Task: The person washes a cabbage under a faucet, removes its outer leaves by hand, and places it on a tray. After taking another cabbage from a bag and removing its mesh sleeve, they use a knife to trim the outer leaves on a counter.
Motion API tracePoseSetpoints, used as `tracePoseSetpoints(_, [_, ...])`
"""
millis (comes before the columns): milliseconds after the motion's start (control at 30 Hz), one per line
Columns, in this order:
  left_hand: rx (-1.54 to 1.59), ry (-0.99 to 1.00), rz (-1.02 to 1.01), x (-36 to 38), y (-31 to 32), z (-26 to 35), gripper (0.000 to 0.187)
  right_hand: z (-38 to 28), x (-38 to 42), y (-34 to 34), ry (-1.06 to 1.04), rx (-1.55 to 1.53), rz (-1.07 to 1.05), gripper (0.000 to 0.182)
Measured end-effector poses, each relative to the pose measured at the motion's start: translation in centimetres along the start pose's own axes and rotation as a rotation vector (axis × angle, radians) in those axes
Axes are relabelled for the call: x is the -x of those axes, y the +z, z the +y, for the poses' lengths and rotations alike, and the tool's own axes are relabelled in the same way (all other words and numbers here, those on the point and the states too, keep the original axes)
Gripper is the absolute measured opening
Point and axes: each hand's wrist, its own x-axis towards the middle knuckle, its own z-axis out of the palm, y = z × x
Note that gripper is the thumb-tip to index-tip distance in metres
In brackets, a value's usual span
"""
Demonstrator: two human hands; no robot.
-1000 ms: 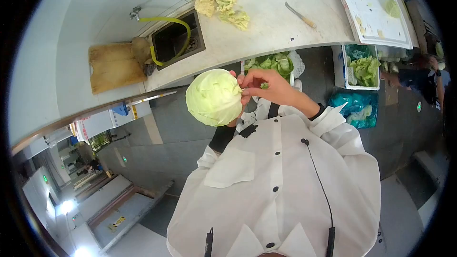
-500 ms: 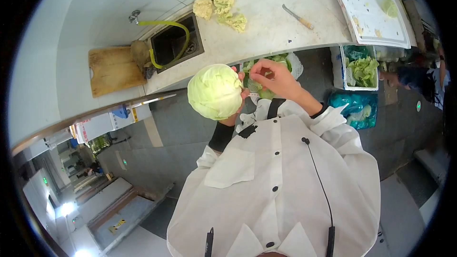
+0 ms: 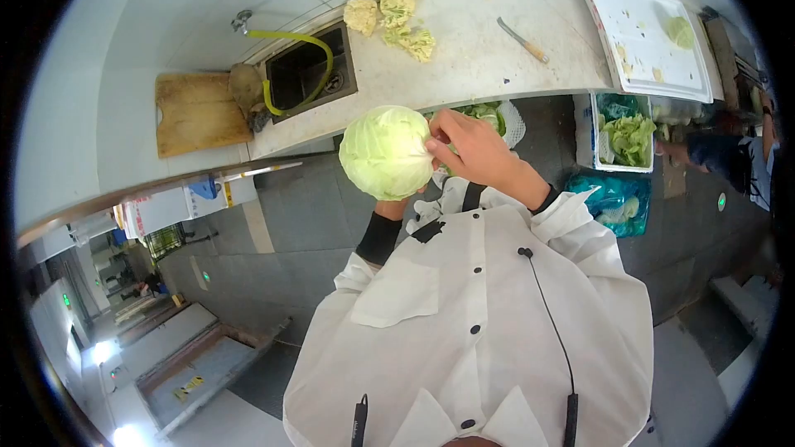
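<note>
A pale green cabbage (image 3: pixel 383 153) is held up in front of my chest, its outer leaves smooth and closed. My left hand (image 3: pixel 390 209) supports it from underneath; most of that hand's fingers are hidden behind the cabbage. On the cabbage's right side, my right hand (image 3: pixel 474 149) has its thumb and curled fingers closed at a leaf edge near the stem end. Below and beyond my right hand, green leaves (image 3: pixel 490 116) lie in a container with white netting beside it, partly covered by the hand.
Along the wall runs a counter (image 3: pixel 472 25) with a sink (image 3: pixel 286 74), cauliflower pieces (image 3: pixel 397 8), a knife (image 3: pixel 523 41) and a white tray (image 3: pixel 654 74). A cutting board (image 3: pixel 190 116) stands left. A foam box of leaves (image 3: pixel 628 139) and a teal bag (image 3: pixel 609 203) are right. Another person (image 3: pixel 729 145) is far right.
My right hand has moved left onto the cabbage and now touches its leaf edge. The cabbage has shifted slightly right, and more of my left hand's fingers are hidden.
</note>
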Motion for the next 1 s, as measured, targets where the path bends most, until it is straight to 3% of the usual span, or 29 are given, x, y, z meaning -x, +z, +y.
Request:
tracePoseSetpoints(100, [0.099, -0.068, -0.100, -0.2, 1.4, -0.2, 0.062, 0.5, 0.1, 0.4, -0.154, 0.197, 0.082, 0.016])
tracePoseSetpoints(167, [-0.859, 0.164, 0.396, 1.3, -1.7, -0.8, 0.079, 0.4, 0.0, 0.3, -0.141, 0.168, 0.087, 0.015])
tracePoseSetpoints(200, [-0.858, 0.163, 0.396, 1.6, -2.4, -0.6, 0.079, 0.3, 0.0, 0.3, -0.125, 0.139, 0.093, 0.013])
tracePoseSetpoints(267, [-0.453, 0.077, 0.193, 2.1, -3.7, 0.2, 0.085, 0.5, 0.2, 0.4, -0.112, 0.168, 0.080, 0.012])
tracePoseSetpoints(300, [-0.453, 0.077, 0.192, 1.9, -3.2, 0.0, 0.085, 0.7, 0.3, 0.5, -0.101, 0.196, 0.067, 0.011])
tracePoseSetpoints(367, [-1.311, 0.158, 0.396, 1.5, -2.2, -0.6, 0.084, 1.3, 0.8, 1.1, -0.042, 0.094, 0.067, 0.014])
tracePoseSetpoints(400, [-1.311, 0.160, 0.396, 0.7, -1.1, -0.4, 0.084, 1.5, 1.0, 1.2, 0.017, -0.008, 0.066, 0.017])
tracePoseSetpoints(467, [0.172, -0.115, -0.198, -0.8, 0.9, 0.2, 0.067, 1.0, 1.2, 0.9, 0.084, -0.109, 0.036, 0.019])
tracePoseSetpoints(500, [0.171, -0.113, -0.199, -0.4, 0.9, 0.1, 0.067, 0.8, 1.2, 0.8, 0.150, -0.209, 0.005, 0.022])
tracePoseSetpoints(567, [-1.402, 0.168, 0.165, 0.6, 0.5, -0.3, 0.075, 0.8, 1.1, 0.5, 0.143, -0.211, -0.025, 0.023])
tracePoseSetpoints(600, [-1.402, 0.172, 0.166, 0.7, 0.1, -0.4, 0.075, 0.8, 1.0, 0.4, 0.137, -0.212, -0.052, 0.025])
tracePoseSetpoints(667, [0.091, 0.044, 0.179, 0.6, -0.7, -0.6, 0.082, 1.1, 0.9, 0.7, 0.156, -0.282, -0.067, 0.024])
tracePoseSetpoints(700, [0.090, 0.047, 0.175, 0.2, -0.3, -0.2, 0.082, 1.3, 0.8, 0.8, 0.179, -0.353, -0.078, 0.024])
tracePoseSetpoints(767, [0.049, -0.111, -0.094, -0.7, 0.5, 0.6, 0.081, 1.5, 0.8, 0.9, 0.172, -0.412, -0.082, 0.024])
tracePoseSetpoints(900, [-0.050, -0.065, -0.071, 0.3, -0.8, -0.1, 0.079, 2.6, 1.1, 1.0, 0.101, -0.496, -0.130, 0.014])
tracePoseSetpoints(933, [-0.750, 0.080, 0.164, 1.5, -3.5, -0.8, 0.077, 2.3, 0.8, 0.6, 0.097, -0.491, -0.134, 0.014])
tracePoseSetpoints(967, [-1.444, 0.234, 0.408, 1.8, -5.0, -1.2, 0.074, 2.0, 0.4, 0.0, -0.052, -0.336, -0.097, 0.015])
tracePoseSetpoints(1000, [-1.441, 0.238, 0.406, 1.8, -4.4, -1.0, 0.074, 1.8, 0.3, -0.3, -0.193, -0.184, -0.061, 0.016])
